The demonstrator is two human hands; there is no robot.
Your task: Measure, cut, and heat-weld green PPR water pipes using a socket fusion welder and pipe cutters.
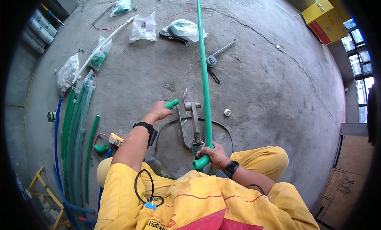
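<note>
My left hand is closed round a short green pipe fitting, raised left of a metal pipe welding tool with a heated head on a stand. My right hand grips the lower end of a long green pipe, where a green elbow curves toward me. The pipe reaches away past the top of the picture. The tool's lower part is partly hidden behind my right hand and the elbow. A black cable loops on the floor around the tool. A small white roll lies right of the pipe.
Green pipes, blue pipe, an orange meter and bagged fittings lie left on the concrete floor. A pipe cutter and tape measure lie ahead. Yellow boxes stand far right.
</note>
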